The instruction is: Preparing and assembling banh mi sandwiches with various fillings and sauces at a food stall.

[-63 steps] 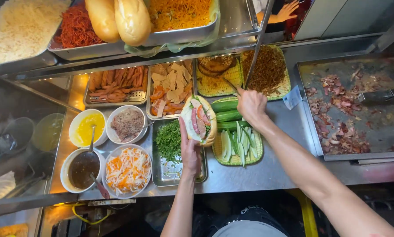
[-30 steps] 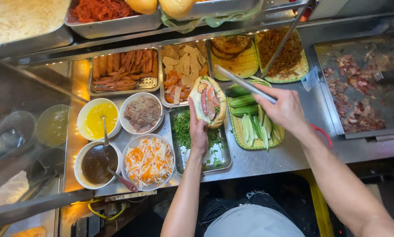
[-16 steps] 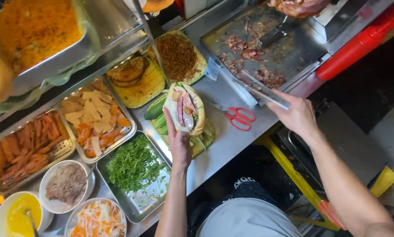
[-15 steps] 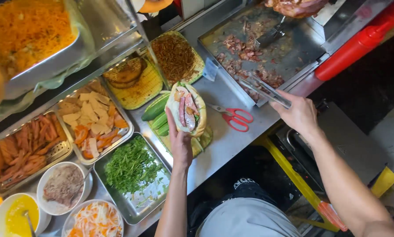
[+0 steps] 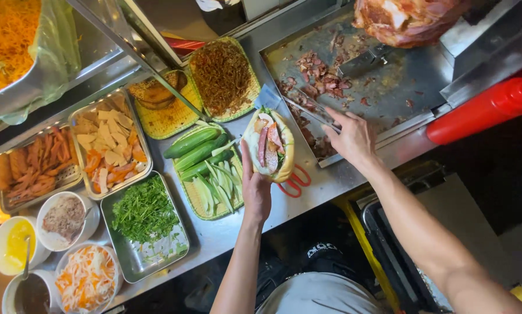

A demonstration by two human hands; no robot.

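I see the left hand (image 5: 256,189) closed around a filled bread roll (image 5: 269,145), holding it from below with the open cut facing up. The roll is in the air above the steel bench (image 5: 226,232), over the right edge of the green basket of cucumbers (image 5: 205,166), and red-handled scissors (image 5: 293,180) lie on the bench just under it. Inside the roll I can see slices of meat and some green leaves.

The right hand (image 5: 351,139) is closed on metal tongs (image 5: 310,110). The tips of the tongs are over the flat metal tray (image 5: 400,87) that carries chopped meat (image 5: 322,72), and they are close to the top of the roll. I cannot tell if the tongs hold any meat.

To the left of the cucumbers stands a tray of green herbs (image 5: 144,212), and behind it a tray of sliced cold cuts (image 5: 112,139). A red squeeze bottle (image 5: 485,107) lies at the right.
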